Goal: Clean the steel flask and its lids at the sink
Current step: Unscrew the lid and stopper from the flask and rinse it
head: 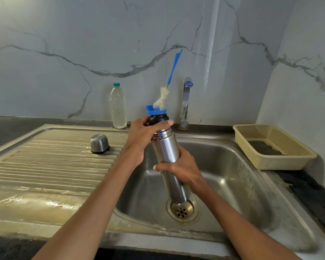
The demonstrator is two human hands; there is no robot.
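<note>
You held the steel flask [166, 149] over the sink basin [233, 166], tilted with its top leaning to your left and its base just above the drain [182, 211]. Your right hand [182, 169] was wrapped round the middle of the flask body, thumb across the front, fingers curled behind. Your left hand [143, 134] gripped the black inner lid [158, 118] at the neck, thumb laid across the front just below it and fingers curled round the far side. Whether that lid was seated tight or partly turned could not be told.

The steel outer cap [99, 143] stood mouth down on the ribbed draining board [45, 166] to your left, well apart from the flask. The board was wet, with a film of water near its front edge.

Behind the flask top, a blue holder [150, 110] sat at the back of the sink with a bottle brush [162, 97] standing in it, bristles pale, blue handle [174, 66] leaning against the marble wall [64, 44]. A clear plastic bottle [118, 106] with a green cap stood upright on the counter to the left of the holder. The tap [185, 102] stood to the right of it; no water was seen running. A cream plastic basket [289, 158] rested on the counter at the right of the basin.
</note>
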